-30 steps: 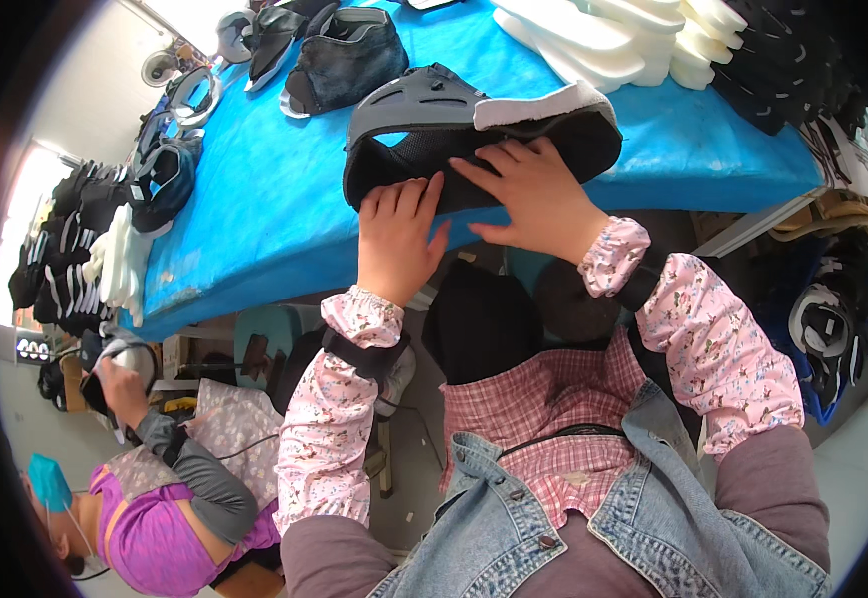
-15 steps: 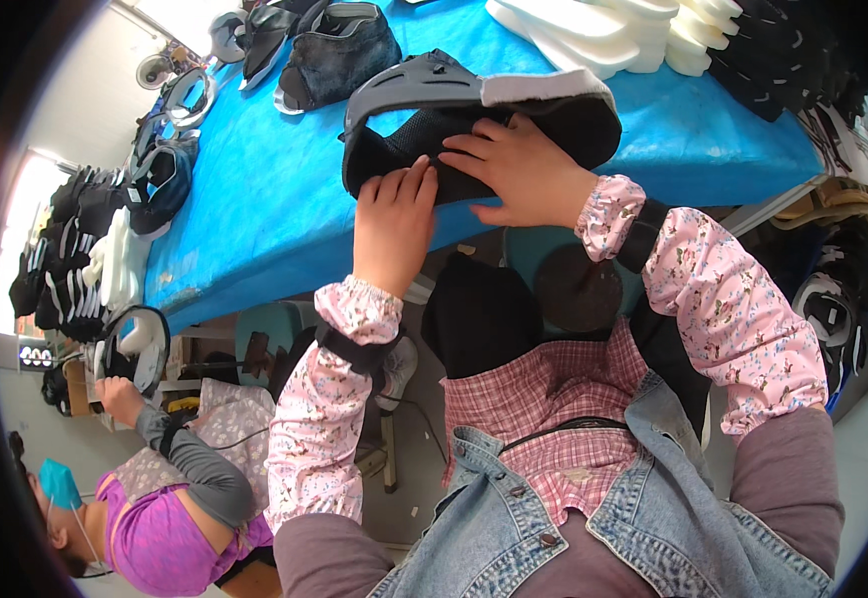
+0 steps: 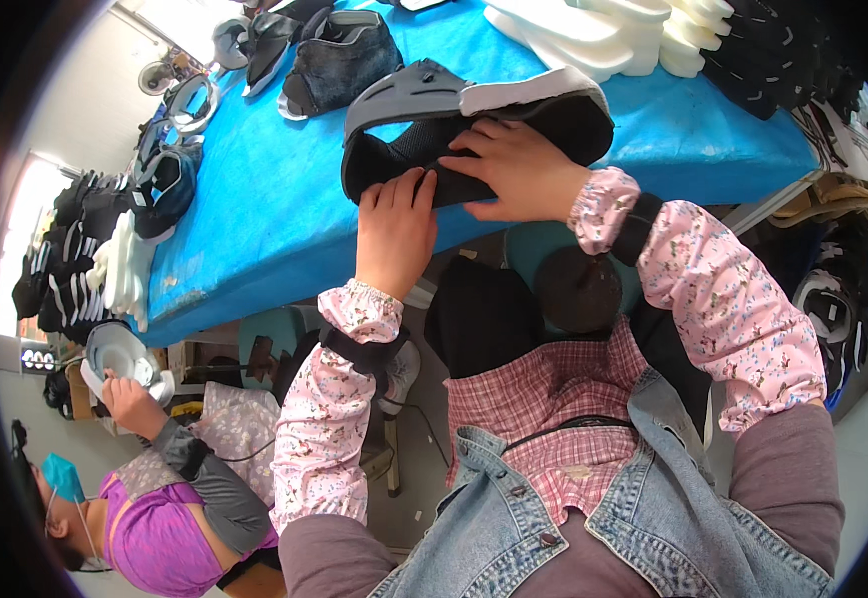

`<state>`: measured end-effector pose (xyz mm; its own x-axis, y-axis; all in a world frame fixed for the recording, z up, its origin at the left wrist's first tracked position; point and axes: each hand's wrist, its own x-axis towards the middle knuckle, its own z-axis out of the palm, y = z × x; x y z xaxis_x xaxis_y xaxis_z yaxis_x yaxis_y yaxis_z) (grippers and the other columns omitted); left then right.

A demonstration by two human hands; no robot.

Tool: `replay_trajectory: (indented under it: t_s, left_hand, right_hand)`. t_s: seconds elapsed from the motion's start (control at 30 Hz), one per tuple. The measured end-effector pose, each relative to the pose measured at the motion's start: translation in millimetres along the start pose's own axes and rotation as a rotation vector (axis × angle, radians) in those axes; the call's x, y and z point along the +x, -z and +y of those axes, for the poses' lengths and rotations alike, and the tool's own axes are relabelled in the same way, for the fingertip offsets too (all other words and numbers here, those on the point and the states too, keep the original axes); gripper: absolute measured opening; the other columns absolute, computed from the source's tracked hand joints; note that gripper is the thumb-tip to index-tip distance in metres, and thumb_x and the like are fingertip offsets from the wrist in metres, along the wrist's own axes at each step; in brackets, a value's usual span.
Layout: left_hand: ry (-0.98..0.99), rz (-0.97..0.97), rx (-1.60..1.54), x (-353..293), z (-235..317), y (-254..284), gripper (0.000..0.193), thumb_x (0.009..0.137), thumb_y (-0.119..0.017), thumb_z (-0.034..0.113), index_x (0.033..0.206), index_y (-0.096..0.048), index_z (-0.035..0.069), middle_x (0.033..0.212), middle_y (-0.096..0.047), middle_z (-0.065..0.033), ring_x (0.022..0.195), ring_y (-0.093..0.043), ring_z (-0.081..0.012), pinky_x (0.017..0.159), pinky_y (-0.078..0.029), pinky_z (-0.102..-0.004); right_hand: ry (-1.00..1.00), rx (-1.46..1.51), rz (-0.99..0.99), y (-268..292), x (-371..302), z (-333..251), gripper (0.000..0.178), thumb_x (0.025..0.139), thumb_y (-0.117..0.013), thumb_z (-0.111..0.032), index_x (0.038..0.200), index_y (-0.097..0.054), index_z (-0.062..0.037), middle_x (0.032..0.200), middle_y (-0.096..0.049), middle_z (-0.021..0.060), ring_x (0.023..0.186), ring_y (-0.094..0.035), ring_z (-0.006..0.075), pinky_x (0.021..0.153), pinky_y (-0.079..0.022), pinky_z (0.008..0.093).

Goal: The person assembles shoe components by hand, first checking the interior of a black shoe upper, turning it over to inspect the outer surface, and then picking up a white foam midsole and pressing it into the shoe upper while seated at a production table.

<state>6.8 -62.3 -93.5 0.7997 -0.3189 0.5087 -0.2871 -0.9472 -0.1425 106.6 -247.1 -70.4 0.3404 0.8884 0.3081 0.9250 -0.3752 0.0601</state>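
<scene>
A black padded ring-shaped piece [image 3: 454, 194], much like a helmet liner, stands at the near edge of the blue-covered table. It has a grey moulded rim and a pale strip along its upper right. My left hand [image 3: 396, 224] grips its near wall, fingers together and curled over the edge. Farther right, my right hand [image 3: 523, 171] reaches over the same wall with its fingers inside the black lining, the thumb staying outside. What lies under the right fingertips is hidden.
Beyond the piece, the blue table [image 3: 244, 219] holds a dark padded piece [image 3: 344, 60], white foam pieces [image 3: 593, 40] and black pieces [image 3: 783, 50]. At the left, a co-worker [image 3: 170, 508] holds a grey-white ring-shaped piece [image 3: 120, 349]. Dark pads [image 3: 70, 249] hang along the table's left side.
The padded piece has tipped slightly and shifted a little left, with both my hands still on it. The co-worker's piece has turned, showing its pale inside.
</scene>
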Motion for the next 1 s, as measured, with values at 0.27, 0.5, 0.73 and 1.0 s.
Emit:
replay_trajectory:
  t_s: [0.27,0.5,0.73,1.0]
  left_hand:
    - [0.06,-0.136,0.096,12,16,1,0.065,0.07,-0.067,0.016,0.129,-0.044,0.002,0.128,-0.048,-0.0111,0.114,-0.047,-0.0239,0.094,-0.035,-0.039]
    - [0.057,-0.042,-0.043,28,29,-21,0.08,0.068,-0.07,0.018,0.134,-0.033,-0.005,0.136,-0.041,-0.0197,0.123,-0.043,-0.0294,0.1,-0.035,-0.0388]
    - [0.076,-0.1,-0.066,44,32,-19,0.074,0.069,-0.069,0.018,0.132,-0.037,-0.005,0.13,-0.048,-0.0193,0.117,-0.05,-0.028,0.093,-0.04,-0.0388]
    - [0.144,-0.206,-0.18,78,45,-11,0.076,0.064,-0.072,0.022,0.129,-0.042,-0.004,0.115,-0.058,-0.0161,0.11,-0.054,-0.026,0.094,-0.039,-0.0367]
  right_hand:
    - [-0.041,-0.068,0.053,-4,-18,-2,0.07,0.074,-0.065,-0.038,0.128,-0.046,0.0014,0.138,-0.042,0.0142,0.133,-0.033,0.0266,0.11,-0.025,0.0396]
    - [-0.006,-0.036,0.038,5,-28,8,0.079,0.069,-0.069,-0.023,0.136,-0.035,0.0012,0.142,-0.037,0.0154,0.134,-0.032,0.0266,0.112,-0.022,0.0388]
    - [-0.084,0.037,0.085,7,-51,2,0.075,0.066,-0.068,-0.027,0.128,-0.041,0.0063,0.136,-0.041,0.021,0.13,-0.035,0.0314,0.112,-0.022,0.0401]
    - [-0.108,0.024,0.05,5,-43,4,0.075,0.067,-0.068,-0.027,0.128,-0.04,0.0066,0.134,-0.04,0.0225,0.13,-0.034,0.0325,0.112,-0.022,0.0412]
